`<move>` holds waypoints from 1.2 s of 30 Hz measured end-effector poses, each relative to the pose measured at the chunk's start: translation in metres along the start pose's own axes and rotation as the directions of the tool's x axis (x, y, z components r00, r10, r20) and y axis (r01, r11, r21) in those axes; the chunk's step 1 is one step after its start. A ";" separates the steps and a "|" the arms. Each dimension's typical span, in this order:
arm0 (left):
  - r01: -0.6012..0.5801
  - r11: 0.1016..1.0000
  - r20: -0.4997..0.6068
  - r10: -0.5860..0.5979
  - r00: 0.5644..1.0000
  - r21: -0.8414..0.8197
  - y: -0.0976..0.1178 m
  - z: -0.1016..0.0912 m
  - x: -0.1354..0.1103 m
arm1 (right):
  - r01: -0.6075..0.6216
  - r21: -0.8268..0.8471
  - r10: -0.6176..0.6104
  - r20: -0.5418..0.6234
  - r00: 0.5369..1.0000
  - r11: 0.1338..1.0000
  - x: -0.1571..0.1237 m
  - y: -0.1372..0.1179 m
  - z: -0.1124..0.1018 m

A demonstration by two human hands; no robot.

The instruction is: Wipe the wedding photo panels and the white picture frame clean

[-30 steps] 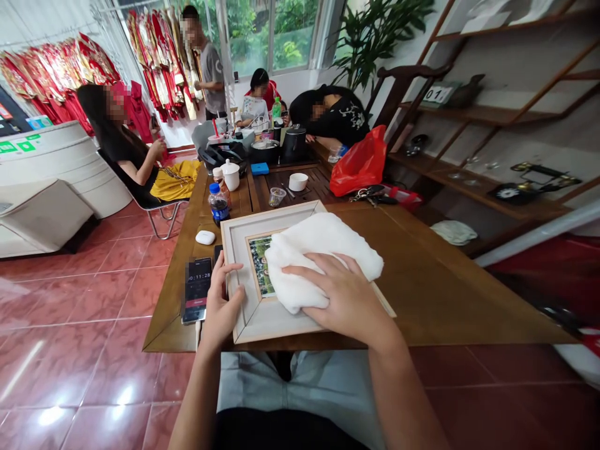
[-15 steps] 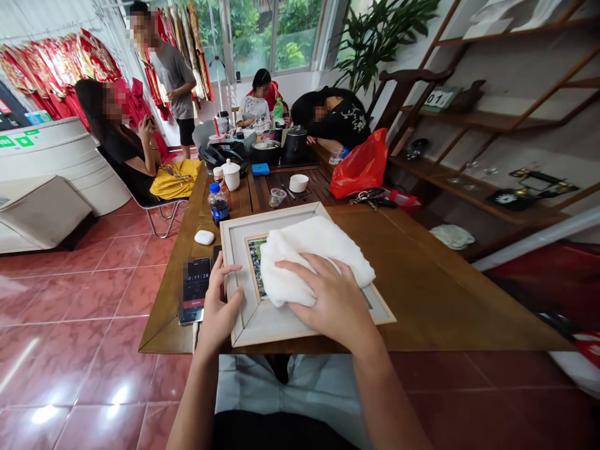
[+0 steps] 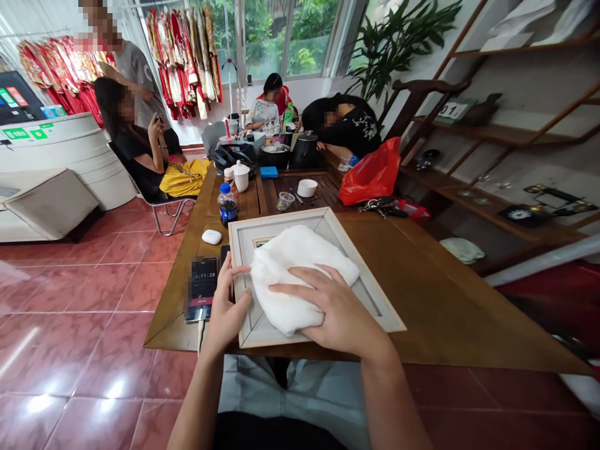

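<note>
A picture frame (image 3: pixel 371 276) with a pale wooden border and light mat lies flat at the near edge of the wooden table. Spread over its middle is a fluffy white cloth (image 3: pixel 293 256), which hides nearly all of the small picture inside. My right hand (image 3: pixel 340 309) presses on the cloth, fingers apart and bent slightly into it. At the frame's left border, my left hand (image 3: pixel 229 309) grips the edge, thumb on top and the index finger reaching to the cloth. Beside that hand lies a phone (image 3: pixel 205 281) showing a timer, with a cable plugged in.
Left of the frame are a white earbud case (image 3: pixel 212 237) and a dark drink bottle with a blue cap (image 3: pixel 227 206). Farther back stand a white lidded cup (image 3: pixel 240 176), a small white bowl (image 3: pixel 307 188) and a red plastic bag (image 3: pixel 370 174). Several people are around the table.
My right hand has moved the cloth left and toward me across the frame, covering more of the picture. My left hand stays on the frame's edge. The view has shifted slightly.
</note>
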State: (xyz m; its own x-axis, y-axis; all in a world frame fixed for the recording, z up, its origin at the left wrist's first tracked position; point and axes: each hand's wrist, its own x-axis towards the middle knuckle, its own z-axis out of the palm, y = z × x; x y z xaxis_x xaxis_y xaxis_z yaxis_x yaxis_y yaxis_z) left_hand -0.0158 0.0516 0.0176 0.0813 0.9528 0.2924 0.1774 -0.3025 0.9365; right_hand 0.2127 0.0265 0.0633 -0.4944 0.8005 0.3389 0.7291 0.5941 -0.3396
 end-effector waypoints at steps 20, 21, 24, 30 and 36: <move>0.006 1.000 -0.012 -0.006 1.000 -0.020 0.001 0.000 0.000 | -0.027 -0.021 0.028 0.029 0.999 0.999 0.000 -0.001 0.001; 0.007 1.000 -0.009 -0.008 1.000 -0.027 0.001 0.000 0.000 | -0.055 -0.034 0.055 0.005 0.998 0.998 -0.001 -0.002 0.002; 0.014 0.999 0.004 -0.014 1.000 -0.030 0.000 0.000 0.000 | -0.212 -0.122 0.192 -0.153 0.969 0.970 -0.001 -0.004 0.008; 0.016 1.000 0.007 -0.016 1.000 -0.008 -0.002 0.000 -0.002 | -0.282 -0.229 0.222 -0.255 0.941 0.932 -0.001 -0.003 0.014; 0.025 1.000 0.003 -0.025 1.000 -0.013 0.001 0.000 -0.001 | -0.055 -0.116 0.053 -0.022 0.998 0.992 -0.002 -0.001 0.002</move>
State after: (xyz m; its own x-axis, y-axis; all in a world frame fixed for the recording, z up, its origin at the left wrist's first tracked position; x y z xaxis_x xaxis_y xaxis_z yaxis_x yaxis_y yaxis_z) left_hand -0.0153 0.0501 0.0183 0.0800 0.9601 0.2681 0.1663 -0.2781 0.9461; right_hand 0.2122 0.0248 0.0616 -0.4446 0.8287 0.3401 0.8053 0.5360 -0.2532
